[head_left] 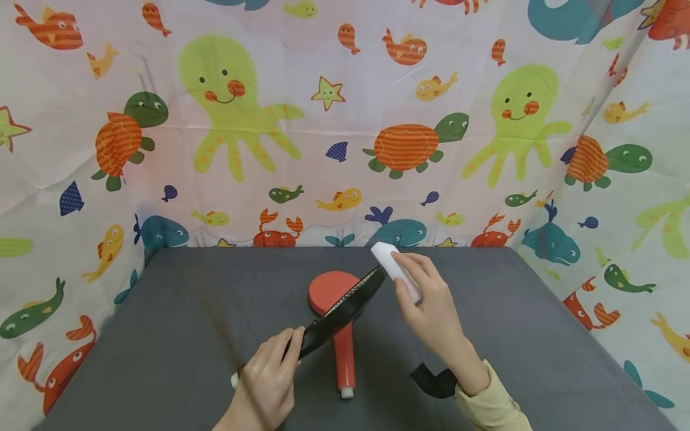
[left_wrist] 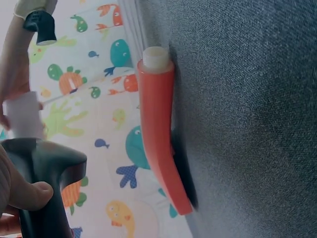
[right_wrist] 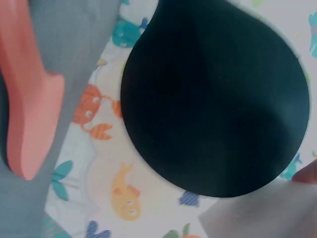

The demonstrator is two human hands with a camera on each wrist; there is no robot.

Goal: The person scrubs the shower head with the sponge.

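Note:
My left hand (head_left: 266,377) grips the handle of a black, round-headed paddle (head_left: 345,314), held tilted above the table. Its pale, speckled upper face shows edge-on in the head view, while its smooth dark back (right_wrist: 213,99) fills the right wrist view. Between the fingers and thumb of my right hand (head_left: 433,302) is a white sponge block (head_left: 396,269), at the paddle's far rim; whether it touches cannot be told. Below lies a similar red paddle (head_left: 331,290), partly covered by the black one, its handle (left_wrist: 156,114) ending in a white cap.
A dark grey cloth covers the table (head_left: 178,311). Behind it and at both sides hangs a white curtain (head_left: 323,173) printed with sea animals. A black piece (head_left: 433,382) sits at my right wrist, beside a pale yellow sleeve (head_left: 493,401).

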